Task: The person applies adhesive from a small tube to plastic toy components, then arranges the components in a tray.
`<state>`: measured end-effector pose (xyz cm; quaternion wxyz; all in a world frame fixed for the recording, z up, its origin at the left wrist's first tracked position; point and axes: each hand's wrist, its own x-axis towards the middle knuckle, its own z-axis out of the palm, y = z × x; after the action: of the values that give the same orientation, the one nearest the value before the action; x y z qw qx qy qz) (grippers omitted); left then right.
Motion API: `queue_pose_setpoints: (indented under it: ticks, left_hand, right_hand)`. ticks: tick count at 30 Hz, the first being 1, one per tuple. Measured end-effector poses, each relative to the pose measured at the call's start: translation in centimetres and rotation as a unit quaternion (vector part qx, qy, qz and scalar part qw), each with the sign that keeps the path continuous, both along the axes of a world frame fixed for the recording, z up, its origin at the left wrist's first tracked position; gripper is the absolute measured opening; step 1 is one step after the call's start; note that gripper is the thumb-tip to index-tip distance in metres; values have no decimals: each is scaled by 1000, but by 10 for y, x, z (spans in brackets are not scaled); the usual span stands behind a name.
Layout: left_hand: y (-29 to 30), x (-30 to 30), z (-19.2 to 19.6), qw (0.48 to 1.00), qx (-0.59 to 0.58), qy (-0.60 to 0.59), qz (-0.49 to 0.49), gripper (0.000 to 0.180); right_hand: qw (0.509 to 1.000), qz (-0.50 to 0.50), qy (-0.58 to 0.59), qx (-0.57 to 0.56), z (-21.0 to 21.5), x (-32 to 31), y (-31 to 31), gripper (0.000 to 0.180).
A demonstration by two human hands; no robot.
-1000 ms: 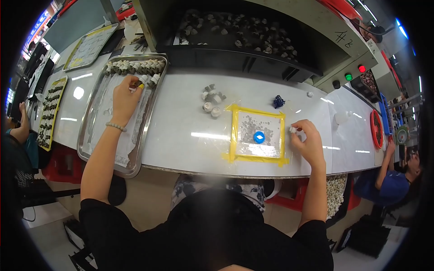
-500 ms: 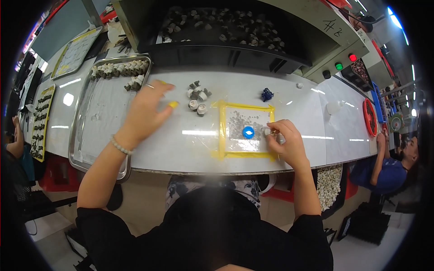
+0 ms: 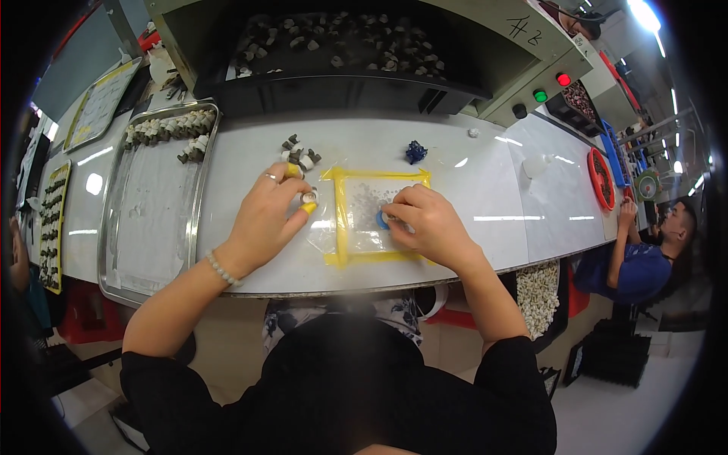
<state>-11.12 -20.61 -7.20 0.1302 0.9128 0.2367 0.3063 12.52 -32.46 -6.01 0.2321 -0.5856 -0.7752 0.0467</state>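
My left hand (image 3: 269, 212), with yellow finger covers on its fingertips and a beaded bracelet at the wrist, closes thumb and finger around a small white-and-grey round part (image 3: 309, 196). A loose group of similar parts (image 3: 307, 161) lies just beyond its fingers. My right hand (image 3: 431, 224) is closed in a pinch at a small round blue dish (image 3: 382, 221), over the square outlined in yellow tape (image 3: 341, 227). A pale small part shows between its fingertips, partly hidden by them. Grey round smudges mark the taped square.
At left a metal tray (image 3: 152, 227) holds rows of the same parts at its far end. A black bin (image 3: 341, 95) of loose parts stands at the back. A dark blue clump (image 3: 415, 152) lies beyond the square. At right are a red basket (image 3: 601, 178) and a co-worker (image 3: 629, 262).
My left hand has come from beside the tray to the group of parts and closed on one. My right hand has carried its small part left to the blue dish. The view has shifted slightly.
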Motion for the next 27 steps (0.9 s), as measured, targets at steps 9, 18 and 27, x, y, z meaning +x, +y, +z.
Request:
queue_pose_setpoints:
  ticks: [9,18,27]
  left_hand:
    - [-66,-28,-11,577,-745,-329,-52,15]
    - [-81,24,-25,568,-736,-361,-69,23]
    - [-79,22,-37,571,-738,-340,-116,23]
  right_hand:
    - [972,-63,221,-42,-8,7,-10,22]
    - [906,-67,400,-124,-5,2,-21,24]
    - [900,-29,412,-142,4,-22,-22,23]
